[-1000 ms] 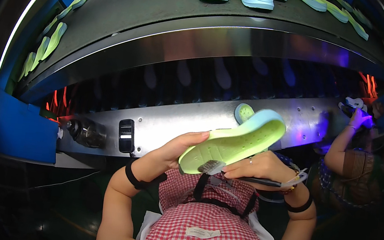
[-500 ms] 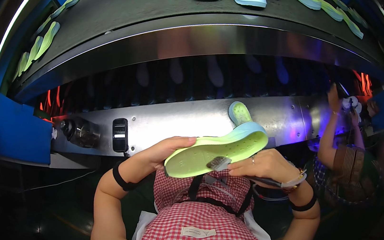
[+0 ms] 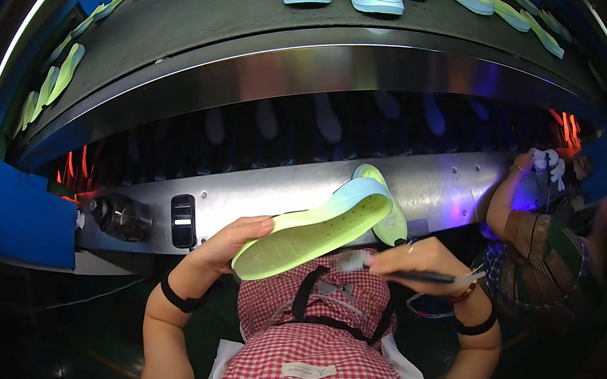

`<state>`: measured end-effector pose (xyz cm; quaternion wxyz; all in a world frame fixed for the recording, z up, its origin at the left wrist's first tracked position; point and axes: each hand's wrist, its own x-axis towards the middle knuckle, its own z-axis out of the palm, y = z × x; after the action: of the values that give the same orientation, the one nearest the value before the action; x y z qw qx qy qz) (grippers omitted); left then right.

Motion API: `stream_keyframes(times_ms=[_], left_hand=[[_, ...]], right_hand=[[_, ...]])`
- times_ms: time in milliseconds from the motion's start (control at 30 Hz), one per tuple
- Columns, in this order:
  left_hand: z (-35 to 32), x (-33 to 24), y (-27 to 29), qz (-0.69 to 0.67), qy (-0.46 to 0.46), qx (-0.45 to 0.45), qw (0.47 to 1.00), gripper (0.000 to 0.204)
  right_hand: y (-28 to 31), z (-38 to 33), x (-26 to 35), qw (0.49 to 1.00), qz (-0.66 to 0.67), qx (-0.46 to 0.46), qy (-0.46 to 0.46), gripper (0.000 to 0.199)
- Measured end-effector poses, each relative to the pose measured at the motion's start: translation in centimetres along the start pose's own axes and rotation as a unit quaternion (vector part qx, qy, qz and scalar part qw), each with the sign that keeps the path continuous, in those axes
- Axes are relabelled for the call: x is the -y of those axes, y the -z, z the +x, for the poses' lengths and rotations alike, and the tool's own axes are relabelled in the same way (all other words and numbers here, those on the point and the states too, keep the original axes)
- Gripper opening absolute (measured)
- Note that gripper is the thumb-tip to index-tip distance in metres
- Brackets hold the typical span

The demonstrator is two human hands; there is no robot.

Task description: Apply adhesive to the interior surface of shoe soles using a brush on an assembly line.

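Where the held sole point(image 3: 306, 231) overlaps, another sole point(image 3: 391, 227) disappears.

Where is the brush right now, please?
In the head view, the brush is right of centre in the right hand, by the lower edge of the sole in the left hand.

Dark bottle point(image 3: 125, 218), black device point(image 3: 183, 221) on metal ledge point(image 3: 261, 196), blue panel point(image 3: 23, 216)

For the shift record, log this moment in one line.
left hand: holding green-blue sole | right hand: holding brush, apart from sole | second sole: on metal ledge
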<state>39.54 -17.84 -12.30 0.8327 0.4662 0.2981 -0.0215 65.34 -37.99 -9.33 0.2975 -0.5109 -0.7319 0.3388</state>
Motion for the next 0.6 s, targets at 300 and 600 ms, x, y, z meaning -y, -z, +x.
stream_keyframes(times_ms=[300, 600], left_hand=[[0.2, 0.7, 0.7, -0.048, -0.073, -0.008, 0.996, 0.049], [5.4, 3.6, -3.3, -0.312, -0.082, 0.069, 0.944, 0.051]], right_hand=[[-1.6, -0.2, -1.0, 0.992, 0.1, -0.062, -0.043, 0.025], [-7.8, 3.8, -2.2, 0.906, 0.319, -0.24, -0.138, 0.02]])
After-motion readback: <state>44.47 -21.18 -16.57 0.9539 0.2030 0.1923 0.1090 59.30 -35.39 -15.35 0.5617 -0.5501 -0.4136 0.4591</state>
